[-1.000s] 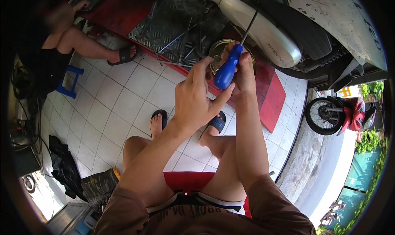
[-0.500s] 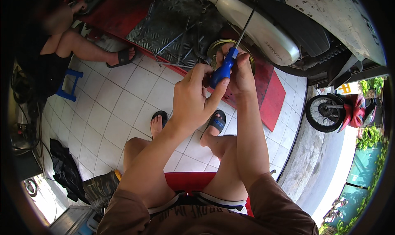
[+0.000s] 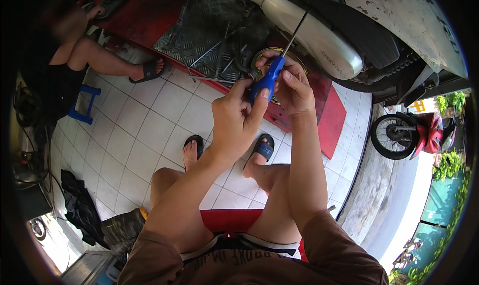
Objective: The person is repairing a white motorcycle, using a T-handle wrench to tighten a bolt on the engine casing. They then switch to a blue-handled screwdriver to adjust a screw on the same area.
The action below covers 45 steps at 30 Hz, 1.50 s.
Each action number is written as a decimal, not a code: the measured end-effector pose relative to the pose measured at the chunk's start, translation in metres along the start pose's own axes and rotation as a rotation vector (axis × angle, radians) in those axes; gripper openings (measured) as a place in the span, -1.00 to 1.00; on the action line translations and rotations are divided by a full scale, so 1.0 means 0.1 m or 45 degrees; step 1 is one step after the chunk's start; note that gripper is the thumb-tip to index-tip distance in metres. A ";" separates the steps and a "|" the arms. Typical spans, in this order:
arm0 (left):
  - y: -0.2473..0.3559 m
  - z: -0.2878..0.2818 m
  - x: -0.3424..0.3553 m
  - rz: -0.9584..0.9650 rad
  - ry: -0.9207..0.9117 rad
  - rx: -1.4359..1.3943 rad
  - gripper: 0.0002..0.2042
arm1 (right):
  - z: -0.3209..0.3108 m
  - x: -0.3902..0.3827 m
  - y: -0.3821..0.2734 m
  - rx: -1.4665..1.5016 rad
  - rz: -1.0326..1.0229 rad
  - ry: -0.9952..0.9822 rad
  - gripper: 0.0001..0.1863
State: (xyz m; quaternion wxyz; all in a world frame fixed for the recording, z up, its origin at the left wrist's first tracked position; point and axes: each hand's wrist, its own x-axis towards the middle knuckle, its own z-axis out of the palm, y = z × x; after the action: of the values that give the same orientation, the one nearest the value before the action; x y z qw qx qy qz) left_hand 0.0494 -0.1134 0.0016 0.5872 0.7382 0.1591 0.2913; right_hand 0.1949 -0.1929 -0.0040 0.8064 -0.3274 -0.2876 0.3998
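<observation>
My left hand (image 3: 234,118) grips the rounded end of a blue-handled screwdriver (image 3: 274,71), its thumb lying on the handle. My right hand (image 3: 294,90) is curled round the handle's upper part, thumb beside it, and the long metal shaft points up and away. Just behind my hands is a round gold-rimmed container (image 3: 264,52), mostly hidden by them. Beyond it stands a motorbike with a silver side cover (image 3: 324,43), beside the red lift platform (image 3: 329,130).
Metal tools (image 3: 214,48) lie on the platform's plated top. Another person's leg (image 3: 107,63) is at upper left beside a blue stool (image 3: 86,103). A red motorbike (image 3: 429,135) stands outside on the right. Black cloth (image 3: 80,210) lies on the tiled floor.
The screwdriver's handle has shifted slightly. My left thumb has moved up onto the handle, and my right hand's fingers and thumb have changed position around it.
</observation>
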 end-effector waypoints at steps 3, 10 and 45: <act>0.02 0.00 0.03 -0.045 0.011 -0.121 -0.72 | -0.10 -0.01 0.01 -0.140 0.033 0.046 -0.52; 0.02 0.04 0.06 0.162 0.087 -0.139 -0.69 | 0.01 -0.01 -0.01 -0.065 0.026 0.079 -0.52; -0.14 0.14 0.01 -0.868 -0.540 -0.464 -0.77 | -0.19 -0.11 -0.04 -0.864 0.128 0.134 -0.70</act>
State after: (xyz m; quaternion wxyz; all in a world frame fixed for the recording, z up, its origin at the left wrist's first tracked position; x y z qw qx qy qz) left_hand 0.0608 -0.1201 -0.0135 0.7901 0.5712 0.2156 -0.0538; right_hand 0.2049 -0.2094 -0.0149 0.6447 -0.6107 -0.3457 0.3031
